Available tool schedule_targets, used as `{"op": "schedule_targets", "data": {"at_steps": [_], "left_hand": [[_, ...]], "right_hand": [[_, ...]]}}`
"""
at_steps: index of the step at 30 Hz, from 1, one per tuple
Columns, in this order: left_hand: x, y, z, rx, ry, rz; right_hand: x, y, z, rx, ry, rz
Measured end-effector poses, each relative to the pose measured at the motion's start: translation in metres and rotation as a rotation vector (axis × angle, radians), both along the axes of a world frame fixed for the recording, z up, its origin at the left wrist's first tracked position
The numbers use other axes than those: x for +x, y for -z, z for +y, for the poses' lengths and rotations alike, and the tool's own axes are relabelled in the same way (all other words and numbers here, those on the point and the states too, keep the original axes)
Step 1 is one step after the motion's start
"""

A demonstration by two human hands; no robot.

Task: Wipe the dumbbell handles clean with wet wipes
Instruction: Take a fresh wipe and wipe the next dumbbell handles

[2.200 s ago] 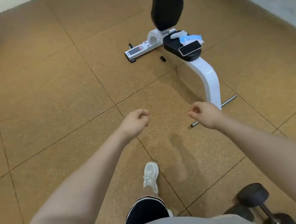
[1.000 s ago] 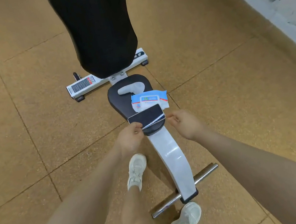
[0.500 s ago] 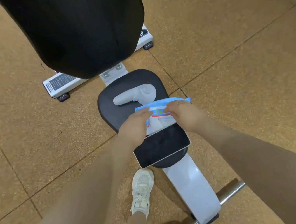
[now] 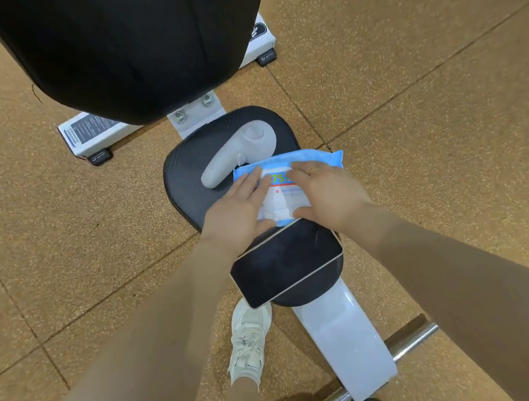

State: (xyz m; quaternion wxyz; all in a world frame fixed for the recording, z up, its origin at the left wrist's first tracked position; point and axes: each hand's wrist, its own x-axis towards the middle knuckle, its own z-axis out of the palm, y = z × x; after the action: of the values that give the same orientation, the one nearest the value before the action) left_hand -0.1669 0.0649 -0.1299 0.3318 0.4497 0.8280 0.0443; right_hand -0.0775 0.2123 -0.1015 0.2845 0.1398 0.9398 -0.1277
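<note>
A blue and white wet wipes pack (image 4: 315, 157) lies on the black bench seat (image 4: 188, 164). My left hand (image 4: 233, 212) covers its left part, fingers laid over the top and thumb at the near edge. My right hand (image 4: 331, 193) covers its right part the same way, a ring on one finger. Both hands hold the pack between fingers and thumb. No dumbbell is in view.
A dark-screened phone (image 4: 287, 262) lies on the seat just below the pack. A white handheld device (image 4: 235, 156) rests beyond it. The black backrest (image 4: 128, 48) rises ahead. The white bench leg (image 4: 344, 343) and steel foot bar (image 4: 413, 339) stand by my shoes (image 4: 249, 341).
I walked from the open floor up to the bench and leaned over the seat. Both hands reached past the phone and settled on the wipes pack; the dumbbells left the view.
</note>
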Motion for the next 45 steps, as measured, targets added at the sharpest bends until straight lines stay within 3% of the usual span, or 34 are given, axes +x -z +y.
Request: {"op": "schedule_targets", "data": {"at_steps": [7,11,14,18,20,23,29,31,37,45], "left_hand": [[-0.001,0.004,-0.007,0.072,-0.121,-0.007],[0.002,0.002,-0.002,0.081,-0.183,0.012],[0.003,-0.001,0.000,0.061,-0.227,0.032],[0.002,0.001,-0.001,0.098,-0.304,-0.054],[0.002,0.002,-0.003,0.115,-0.309,-0.059],[0.003,0.000,-0.003,0.117,-0.235,-0.015],[0.003,0.001,0.000,0.077,-0.137,0.051],[0.003,0.002,0.000,0.063,-0.132,0.060],[0.002,0.003,-0.001,0.043,-0.113,0.084],[0.003,0.005,-0.002,0.096,-0.142,0.056]], "right_hand": [[-0.020,0.006,-0.007,0.133,-0.174,0.082],[-0.024,-0.001,-0.006,0.159,-0.275,0.034],[-0.029,-0.009,0.000,0.128,-0.244,0.070],[-0.038,-0.011,0.017,0.073,-0.020,0.190],[-0.038,-0.010,0.022,0.054,0.282,0.305],[-0.037,-0.005,0.019,-0.179,0.714,0.398],[-0.026,0.008,-0.002,-0.251,0.177,0.189],[-0.026,0.011,-0.008,-0.169,0.083,0.148],[-0.033,0.011,-0.018,0.093,0.011,0.101],[-0.035,0.001,-0.025,0.159,-0.036,0.016]]}}
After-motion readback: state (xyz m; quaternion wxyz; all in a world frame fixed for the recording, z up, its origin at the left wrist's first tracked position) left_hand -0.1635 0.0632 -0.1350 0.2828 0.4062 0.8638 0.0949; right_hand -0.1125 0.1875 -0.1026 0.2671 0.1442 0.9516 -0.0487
